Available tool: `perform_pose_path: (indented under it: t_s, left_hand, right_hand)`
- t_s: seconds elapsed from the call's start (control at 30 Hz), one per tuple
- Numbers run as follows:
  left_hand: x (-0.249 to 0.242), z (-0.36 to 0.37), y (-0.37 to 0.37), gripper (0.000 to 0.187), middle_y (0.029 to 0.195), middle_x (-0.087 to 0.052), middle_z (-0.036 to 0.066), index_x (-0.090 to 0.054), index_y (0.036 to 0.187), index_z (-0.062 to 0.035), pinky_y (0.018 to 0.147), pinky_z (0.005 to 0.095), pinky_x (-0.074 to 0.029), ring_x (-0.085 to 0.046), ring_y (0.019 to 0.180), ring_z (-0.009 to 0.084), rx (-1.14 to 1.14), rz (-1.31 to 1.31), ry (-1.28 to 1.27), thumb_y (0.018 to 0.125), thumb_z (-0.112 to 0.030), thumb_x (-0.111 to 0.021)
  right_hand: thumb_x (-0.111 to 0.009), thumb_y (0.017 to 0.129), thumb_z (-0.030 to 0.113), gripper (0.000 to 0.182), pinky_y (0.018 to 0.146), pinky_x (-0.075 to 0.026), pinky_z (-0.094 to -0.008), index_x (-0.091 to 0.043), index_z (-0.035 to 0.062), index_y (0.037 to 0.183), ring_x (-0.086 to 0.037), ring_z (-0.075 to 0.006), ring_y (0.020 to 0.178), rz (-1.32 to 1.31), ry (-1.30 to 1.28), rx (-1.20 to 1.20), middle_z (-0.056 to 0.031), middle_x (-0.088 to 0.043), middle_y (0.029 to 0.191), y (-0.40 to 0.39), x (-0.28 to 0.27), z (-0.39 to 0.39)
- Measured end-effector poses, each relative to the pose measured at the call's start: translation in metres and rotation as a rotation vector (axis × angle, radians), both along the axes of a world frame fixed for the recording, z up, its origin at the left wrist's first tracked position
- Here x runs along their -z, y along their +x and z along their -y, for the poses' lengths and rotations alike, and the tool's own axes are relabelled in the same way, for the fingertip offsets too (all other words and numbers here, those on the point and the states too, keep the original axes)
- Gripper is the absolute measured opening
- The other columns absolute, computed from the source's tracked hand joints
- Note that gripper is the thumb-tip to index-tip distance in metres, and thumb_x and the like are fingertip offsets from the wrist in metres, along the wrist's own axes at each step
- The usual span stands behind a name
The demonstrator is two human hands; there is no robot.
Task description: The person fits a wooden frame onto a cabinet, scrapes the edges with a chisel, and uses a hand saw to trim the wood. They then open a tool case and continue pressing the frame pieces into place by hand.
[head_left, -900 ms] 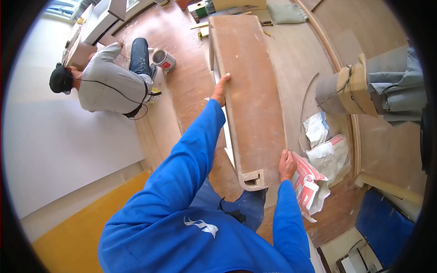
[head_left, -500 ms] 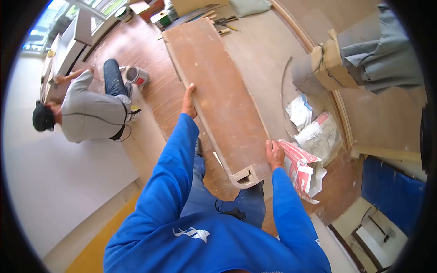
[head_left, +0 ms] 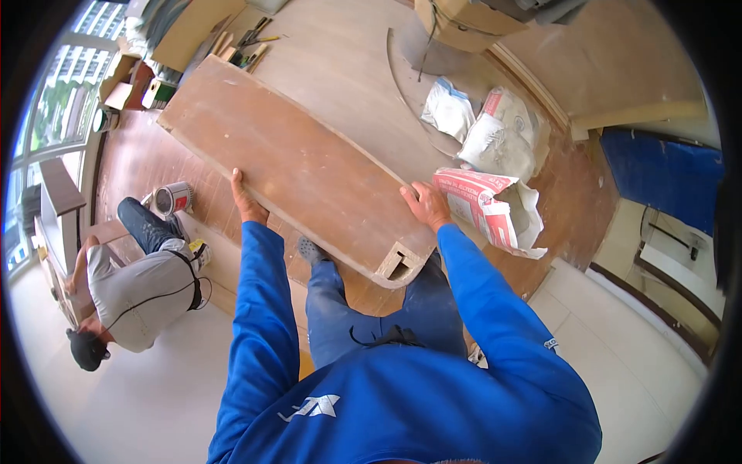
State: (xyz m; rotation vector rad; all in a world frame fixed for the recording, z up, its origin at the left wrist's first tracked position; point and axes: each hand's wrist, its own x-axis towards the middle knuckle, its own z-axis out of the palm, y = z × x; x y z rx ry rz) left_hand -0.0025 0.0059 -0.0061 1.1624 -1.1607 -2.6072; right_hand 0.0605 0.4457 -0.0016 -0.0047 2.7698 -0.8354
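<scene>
A long brown wooden panel [head_left: 301, 166] slants across the middle of the head view, its near end close to my legs. That end shows a rounded edge and a rectangular slot. My left hand [head_left: 247, 199] grips the panel's left long edge, thumb on top and the other fingers hidden beneath. On the opposite edge, near the slotted end, my right hand [head_left: 426, 204] is closed round the rim with its fingers on the top face. Just beyond my right hand lies an opened red and white paper sack [head_left: 483, 205].
A person in a grey shirt [head_left: 143, 290] crouches at the left, near a paint bucket [head_left: 173, 199]. More sacks [head_left: 506, 131] lie at the right. Tools [head_left: 255, 40] and wood offcuts are on the floor beyond the panel's far end. A blue board [head_left: 661, 178] stands at the right.
The panel has swung round, its far end now pointing further left, with both my hands still on it. My view has turned right, and the crouching person appears lower in it.
</scene>
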Motion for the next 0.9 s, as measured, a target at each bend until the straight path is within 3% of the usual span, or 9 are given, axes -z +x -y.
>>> perform_pose_path:
  t_s: [0.17,0.27,0.33,0.37,0.47,0.53,0.6,0.7,0.9]
  left_hand:
    - [-0.001,0.001,-0.003,0.063,0.13,-0.065,0.013,-0.057,0.137,-0.0058,0.099,0.0466,-0.054,-0.063,0.116,0.0323,-0.009,-0.002,-0.028,0.092,-0.049,-0.068]
    - [0.004,0.01,-0.002,0.063,0.13,-0.065,0.013,-0.057,0.137,-0.0059,0.099,0.0463,-0.054,-0.063,0.117,0.0318,0.01,0.02,-0.072,0.092,-0.049,-0.068]
    - [0.0,0.01,0.002,0.064,0.13,-0.065,0.013,-0.056,0.138,-0.0062,0.099,0.0458,-0.055,-0.064,0.116,0.0316,0.0,0.055,-0.082,0.092,-0.049,-0.069]
    - [-0.004,0.007,0.002,0.064,0.13,-0.065,0.013,-0.056,0.138,-0.0062,0.099,0.0455,-0.055,-0.064,0.116,0.0313,-0.008,0.052,-0.131,0.092,-0.049,-0.069]
    - [0.005,0.013,0.004,0.06,0.129,-0.066,0.009,-0.06,0.136,-0.0069,0.099,0.0422,-0.054,-0.064,0.115,0.0278,-0.035,0.057,-0.25,0.093,-0.048,-0.068]
    - [-0.008,0.003,0.003,0.072,0.135,-0.063,0.013,-0.054,0.143,-0.0043,0.102,0.0436,-0.053,-0.062,0.121,0.0309,-0.015,0.089,-0.274,0.09,-0.05,-0.072]
    - [-0.007,0.008,0.006,0.077,0.137,-0.062,0.014,-0.052,0.145,-0.0029,0.104,0.043,-0.052,-0.061,0.122,0.0317,-0.014,0.129,-0.312,0.089,-0.052,-0.072]
    - [-0.012,0.004,0.01,0.075,0.139,-0.062,0.015,-0.051,0.145,-0.0021,0.105,0.0438,-0.052,-0.061,0.122,0.032,-0.04,0.208,-0.411,0.094,-0.054,-0.067]
    - [-0.019,-0.004,0.019,0.071,0.141,-0.06,0.015,-0.05,0.147,-0.0037,0.108,0.0452,-0.052,-0.061,0.123,0.0318,-0.081,0.299,-0.465,0.099,-0.056,-0.058]
  right_hand:
    - [-0.062,0.098,0.049,0.049,0.08,-0.055,-0.0476,-0.072,0.0014,0.103,-0.068,-0.0427,0.09,0.003,-0.087,0.022,-0.0217,-0.073,0.101,-0.011,0.0,-0.011]
    - [-0.065,0.097,0.046,0.047,0.08,-0.055,-0.0432,-0.073,0.0005,0.104,-0.069,-0.0374,0.086,0.3,-0.32,0.089,-0.0186,-0.074,0.097,-0.02,0.024,-0.034]
    - [-0.067,0.097,0.042,0.042,0.082,-0.055,-0.0396,-0.074,0.0017,0.105,-0.071,-0.0306,0.086,0.358,-0.78,0.638,-0.0148,-0.076,0.095,-0.028,0.062,-0.064]
    - [-0.068,0.095,0.038,0.038,0.084,-0.055,-0.0383,-0.075,0.0031,0.108,-0.072,-0.0262,0.091,0.26,-0.42,0.477,-0.0139,-0.076,0.099,-0.037,0.082,-0.084]
    - [-0.069,0.093,0.037,0.038,0.086,-0.055,-0.0383,-0.075,0.0024,0.108,-0.073,-0.0289,0.093,0.316,-0.362,0.481,-0.0163,-0.077,0.101,-0.053,0.198,-0.138]
    - [-0.069,0.091,0.038,0.043,0.096,-0.053,-0.0414,-0.073,0.0032,0.117,-0.069,-0.0324,0.11,0.445,-0.325,0.472,-0.0182,-0.072,0.119,-0.068,0.246,-0.159]
    - [-0.067,0.091,0.04,0.05,0.109,-0.046,-0.0459,-0.068,0.0051,0.127,-0.057,-0.0382,0.129,0.311,0.069,0.139,-0.0198,-0.061,0.138,-0.09,0.303,-0.167]
    - [-0.064,0.091,0.042,0.057,0.117,-0.039,-0.0505,-0.063,0.0066,0.135,-0.043,-0.0432,0.141,0.341,0.12,0.024,-0.0211,-0.048,0.15,-0.134,0.366,-0.173]
    - [-0.065,0.091,0.047,0.063,0.117,-0.039,-0.0532,-0.063,0.0067,0.138,-0.038,-0.0434,0.145,0.364,0.242,-0.053,-0.0226,-0.04,0.158,-0.213,0.451,-0.163]
